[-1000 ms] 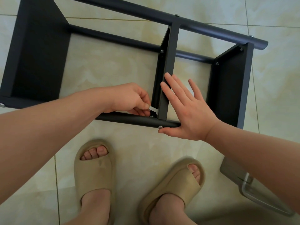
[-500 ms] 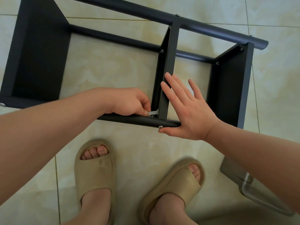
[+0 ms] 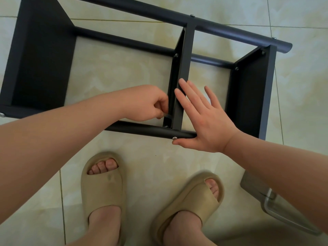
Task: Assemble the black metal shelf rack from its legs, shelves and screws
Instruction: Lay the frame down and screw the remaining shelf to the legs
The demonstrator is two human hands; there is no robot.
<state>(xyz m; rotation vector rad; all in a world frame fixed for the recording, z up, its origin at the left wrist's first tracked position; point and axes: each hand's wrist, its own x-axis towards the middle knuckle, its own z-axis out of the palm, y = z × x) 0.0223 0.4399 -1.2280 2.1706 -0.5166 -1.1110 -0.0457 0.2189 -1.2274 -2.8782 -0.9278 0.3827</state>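
The black metal shelf rack (image 3: 40,64) lies on its side on the tiled floor (image 3: 124,71), spanning the far half of the scene from left to right. The step in hand is judged to be the tightening of the joint where the middle shelf (image 3: 185,59) meets the near leg (image 3: 138,128). The left hand (image 3: 145,103) is curled, and its fingers (image 3: 162,102) are pinched on a small flat tool (image 3: 167,115) at the inner corner of that joint. The tool is probably a spanner but is too small to be identified with certainty. The right hand (image 3: 205,125) is held flat, with its fingers (image 3: 185,91) straight and slightly spread against the right face of the middle shelf. Its thumb is laid along the near leg beside a screw head (image 3: 174,138). The rack is to be treated as stiff, moderately heavy steel sheet and tube. The painted tube is likely to be smooth and may roll or slide on the tile. Hold is best taken on a leg close to a shelf joint, or flat against a shelf panel, as is done here. Panel edges are thin and should not be gripped hard. Until every screw is tight, some racking of the frame is to be expected, so bracing close to the worked joint is advised.
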